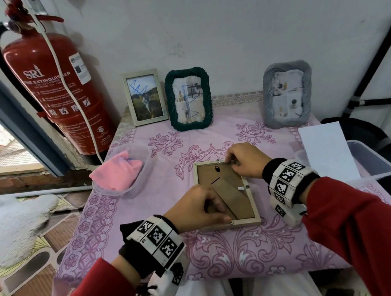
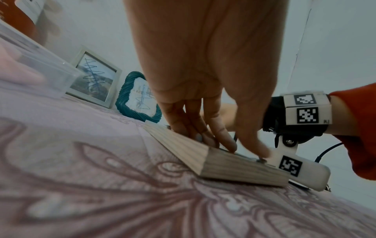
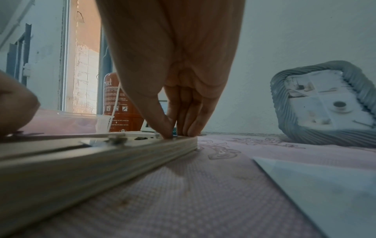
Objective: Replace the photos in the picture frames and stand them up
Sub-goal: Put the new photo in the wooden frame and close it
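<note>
A pale wooden picture frame (image 1: 226, 185) lies face down on the pink floral tablecloth, showing its brown backing and fold-out leg. My left hand (image 1: 217, 213) rests on the near left corner. Its fingertips (image 2: 230, 145) press the backing and its thumb sits on a metal clip at the near edge. My right hand (image 1: 233, 164) is at the far right corner, where thumb and fingertips (image 3: 168, 132) pinch a clip on the frame's (image 3: 101, 161) far edge. Against the wall stand a white frame (image 1: 145, 96), a dark green rope frame (image 1: 188, 99) and a grey rope frame (image 1: 288, 97).
A clear tub with a pink cloth (image 1: 120, 171) sits at the left of the table. A white sheet (image 1: 326, 149) lies over a clear container (image 1: 380, 166) at the right edge. A red fire extinguisher (image 1: 52, 90) stands at the back left beside the table.
</note>
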The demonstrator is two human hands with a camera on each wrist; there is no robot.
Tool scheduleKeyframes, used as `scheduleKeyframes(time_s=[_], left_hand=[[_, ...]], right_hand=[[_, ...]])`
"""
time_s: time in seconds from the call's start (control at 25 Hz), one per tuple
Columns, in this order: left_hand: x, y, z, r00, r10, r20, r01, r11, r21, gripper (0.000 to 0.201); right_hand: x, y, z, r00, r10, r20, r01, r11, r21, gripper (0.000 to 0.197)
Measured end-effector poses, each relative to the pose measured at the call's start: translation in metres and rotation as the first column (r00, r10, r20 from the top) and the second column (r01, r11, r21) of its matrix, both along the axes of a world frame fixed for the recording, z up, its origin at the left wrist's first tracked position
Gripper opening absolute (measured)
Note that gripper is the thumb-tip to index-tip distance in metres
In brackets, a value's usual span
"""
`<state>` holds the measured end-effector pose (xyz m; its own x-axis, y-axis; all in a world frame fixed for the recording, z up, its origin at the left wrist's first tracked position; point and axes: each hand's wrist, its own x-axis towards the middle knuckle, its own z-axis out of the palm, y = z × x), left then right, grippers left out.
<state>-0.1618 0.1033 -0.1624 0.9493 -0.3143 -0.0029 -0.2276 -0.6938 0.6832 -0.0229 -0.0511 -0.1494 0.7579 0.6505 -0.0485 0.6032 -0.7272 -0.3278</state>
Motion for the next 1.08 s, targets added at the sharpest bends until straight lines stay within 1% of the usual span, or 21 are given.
scheduleKeyframes(time_s=[0.04, 0.12, 0.2, 0.24, 0.36, 0.48, 0.68, 1.08], left_hand=[[-0.002, 0.001, -0.0003, 1.0, 0.001, -0.002, -0.001, 1.0, -0.005, 0.026], [-0.0043, 0.0022, -0.0013, 1.0, -0.005, 0.005, 0.004, 0.999, 0.037, 0.034], [-0.0043, 0.0013, -0.0014, 1.0, -0.004, 0.019, 0.003, 0.996, 0.086, 0.036], [-0.0041, 0.0006, -0.0011, 1.0, -0.004, 0.016, 0.002, 0.996, 0.085, 0.036], [-0.0055, -0.0002, 0.0006, 1.0, -0.008, -0.007, 0.008, 1.0, 0.016, 0.034], [-0.0076, -0.0008, 0.0022, 0.999, -0.029, -0.014, 0.028, 0.999, -0.027, 0.034], [-0.0079, -0.0017, 0.0031, 0.999, -0.032, -0.018, 0.031, 0.998, -0.054, 0.035], [-0.0061, 0.0006, -0.0027, 0.996, -0.081, 0.028, 0.083, 0.991, -0.107, 0.036]], right_hand=[[0.0001, 0.0002, -0.0007, 1.0, 0.008, 0.014, -0.008, 1.0, -0.012, 0.025], [-0.0006, 0.001, -0.002, 0.999, 0.027, 0.035, -0.025, 0.999, -0.042, 0.026], [-0.0012, 0.0018, -0.0028, 0.999, 0.035, 0.03, -0.033, 0.998, -0.054, 0.028], [-0.0012, 0.0016, -0.0032, 0.999, 0.035, 0.019, -0.034, 0.998, -0.053, 0.03], [-0.0014, 0.0011, -0.0037, 0.999, 0.028, -0.017, -0.028, 0.999, -0.035, 0.036], [-0.0018, 0.0017, -0.0047, 0.999, 0.026, -0.023, -0.026, 0.999, -0.024, 0.039], [-0.0016, 0.0012, -0.0046, 0.999, 0.026, -0.028, -0.027, 0.999, -0.02, 0.041], [-0.0047, 0.0009, -0.0041, 0.999, 0.036, -0.009, -0.036, 0.999, -0.009, 0.044]])
